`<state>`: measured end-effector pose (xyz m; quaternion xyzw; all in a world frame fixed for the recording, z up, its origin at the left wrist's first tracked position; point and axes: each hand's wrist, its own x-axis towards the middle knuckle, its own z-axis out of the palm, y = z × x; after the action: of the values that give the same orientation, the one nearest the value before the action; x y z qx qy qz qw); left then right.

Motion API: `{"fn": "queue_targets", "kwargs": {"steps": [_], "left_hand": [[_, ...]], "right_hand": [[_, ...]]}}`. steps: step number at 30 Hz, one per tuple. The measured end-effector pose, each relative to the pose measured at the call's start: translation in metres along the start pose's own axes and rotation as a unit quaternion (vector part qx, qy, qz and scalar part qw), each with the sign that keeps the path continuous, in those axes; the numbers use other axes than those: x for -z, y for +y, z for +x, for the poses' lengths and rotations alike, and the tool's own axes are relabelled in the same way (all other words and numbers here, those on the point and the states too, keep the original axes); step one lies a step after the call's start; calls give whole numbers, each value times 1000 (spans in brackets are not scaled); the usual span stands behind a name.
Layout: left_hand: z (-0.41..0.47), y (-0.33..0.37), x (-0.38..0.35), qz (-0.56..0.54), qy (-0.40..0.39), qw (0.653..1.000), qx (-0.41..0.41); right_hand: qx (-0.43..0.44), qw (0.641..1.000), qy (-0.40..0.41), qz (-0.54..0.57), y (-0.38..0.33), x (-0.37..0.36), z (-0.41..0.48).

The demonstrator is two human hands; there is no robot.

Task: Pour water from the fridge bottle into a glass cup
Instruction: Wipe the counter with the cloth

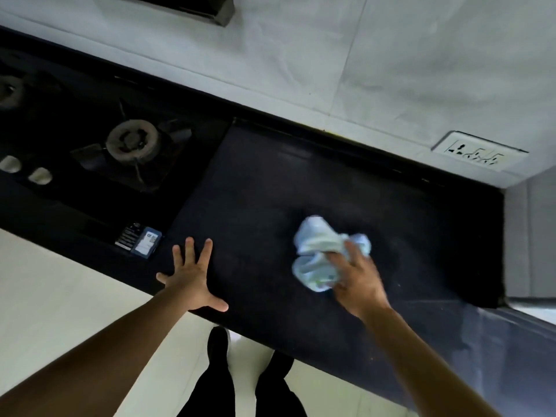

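No bottle or glass cup is in view. A crumpled pale blue cloth (319, 251) lies on the black countertop (264, 188), right of centre. My right hand (356, 281) rests on the cloth's near side, fingers curled into its folds. My left hand (194, 276) lies flat on the counter's front edge with its fingers spread, holding nothing, well left of the cloth.
A black gas hob with a burner (134, 141) and two pale knobs (39, 175) fills the counter's left part. A small blue and black card (140, 240) lies at its near corner. A wall socket (478, 152) sits at the right, a steel surface (517, 335) below it.
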<state>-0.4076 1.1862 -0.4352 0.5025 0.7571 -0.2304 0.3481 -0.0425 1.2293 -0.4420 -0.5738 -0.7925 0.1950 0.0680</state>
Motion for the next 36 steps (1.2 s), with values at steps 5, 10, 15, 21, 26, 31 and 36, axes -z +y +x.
{"fn": "queue_targets", "kwargs": {"steps": [5,10,15,21,26,31,36], "left_hand": [[3,-2,-4,-2,17,1000,-10],[1,0,-3,4,12,1000,-14],[0,1,-2,12,15,1000,-15],[7,-5,-5,18,22,999,-28],[10,-5,-7,12,26,999,-29],[8,-3,-6,23,29,999,-21],[7,-6,-8,28,46,998,-34]], "right_hand": [[-218,971,100,6,28,-13,-118],[-34,997,59,19,-86,-73,-104],[101,994,-25,-12,-118,-68,9],[-204,973,110,-8,11,-9,-5],[-337,932,133,28,-21,-44,-96],[-148,985,79,34,-115,-73,-54],[213,975,-63,-22,-114,-76,-26]]}}
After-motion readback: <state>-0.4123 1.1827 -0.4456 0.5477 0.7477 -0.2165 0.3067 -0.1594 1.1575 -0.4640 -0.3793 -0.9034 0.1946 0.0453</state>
